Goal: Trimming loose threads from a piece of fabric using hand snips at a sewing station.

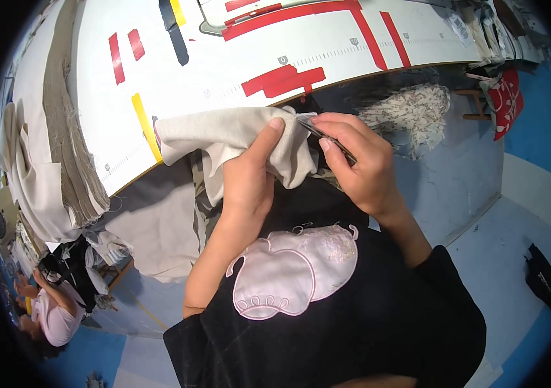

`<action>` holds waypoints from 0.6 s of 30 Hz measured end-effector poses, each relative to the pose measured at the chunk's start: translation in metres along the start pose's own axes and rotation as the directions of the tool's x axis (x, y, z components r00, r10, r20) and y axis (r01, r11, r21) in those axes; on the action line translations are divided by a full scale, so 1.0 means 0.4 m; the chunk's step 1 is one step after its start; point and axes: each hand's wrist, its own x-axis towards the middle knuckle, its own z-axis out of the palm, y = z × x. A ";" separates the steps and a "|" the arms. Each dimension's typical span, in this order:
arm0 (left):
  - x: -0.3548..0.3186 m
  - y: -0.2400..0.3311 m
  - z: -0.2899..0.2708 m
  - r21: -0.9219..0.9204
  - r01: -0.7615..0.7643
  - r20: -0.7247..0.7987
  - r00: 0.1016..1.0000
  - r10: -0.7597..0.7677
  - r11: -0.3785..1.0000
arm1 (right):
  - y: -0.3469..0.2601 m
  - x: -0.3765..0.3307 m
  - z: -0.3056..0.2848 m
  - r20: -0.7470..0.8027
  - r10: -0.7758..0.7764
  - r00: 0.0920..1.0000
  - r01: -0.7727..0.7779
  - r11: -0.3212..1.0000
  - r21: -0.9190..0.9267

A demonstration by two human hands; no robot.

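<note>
A beige piece of cloth [230,129] is bunched over the near edge of the white table and hangs down in folds. My left hand [248,174] grips it, thumb pressed on top and the other fingers hidden beneath. My right hand [361,158] is closed around a slim dark pointed tool [337,143], perhaps tweezers or thread snips. Its tip meets the cloth's edge just right of my left thumb. A small white scrap [309,118], like a tag or fabric end, shows by the right fingertips.
The white table [178,84] bears red and yellow tape strips and a printed ruler. Layered brown and beige cloth [72,129] drapes over its left side. Floral fabric [411,113] lies beyond my right hand. Another person [55,313] sits at lower left.
</note>
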 end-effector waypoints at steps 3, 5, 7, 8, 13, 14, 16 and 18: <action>0.001 0.004 -0.002 0.001 -0.017 0.016 1.000 0.017 1.000 | 0.001 0.004 0.003 -0.001 -0.001 1.000 0.001 1.000 -0.002; 0.001 0.004 -0.005 0.002 -0.015 0.016 1.000 0.015 1.000 | 0.003 0.005 0.005 0.000 0.003 1.000 -0.003 1.000 0.004; 0.002 0.004 -0.008 0.000 -0.026 0.025 0.999 0.026 1.000 | 0.001 0.007 0.007 -0.003 0.013 1.000 -0.013 1.000 0.016; 0.001 0.004 -0.009 -0.001 -0.028 0.026 0.999 0.028 1.000 | 0.000 0.006 0.008 -0.003 0.011 1.000 -0.011 1.000 0.016; -0.001 0.004 -0.013 -0.002 -0.032 0.046 0.998 0.032 0.999 | 0.000 0.005 0.009 0.009 0.023 1.000 -0.023 1.000 0.020; -0.002 0.005 -0.012 -0.001 -0.033 0.047 0.998 0.033 0.999 | 0.002 0.006 0.009 0.007 0.022 1.000 -0.022 1.000 0.020; -0.005 0.006 -0.010 -0.006 -0.021 0.041 0.999 0.021 1.000 | 0.007 0.007 0.016 -0.018 -0.027 0.999 0.027 1.000 0.011; -0.009 0.005 -0.007 0.009 -0.033 0.039 0.999 0.033 0.999 | 0.007 0.008 0.021 -0.026 -0.041 0.999 0.041 0.999 0.000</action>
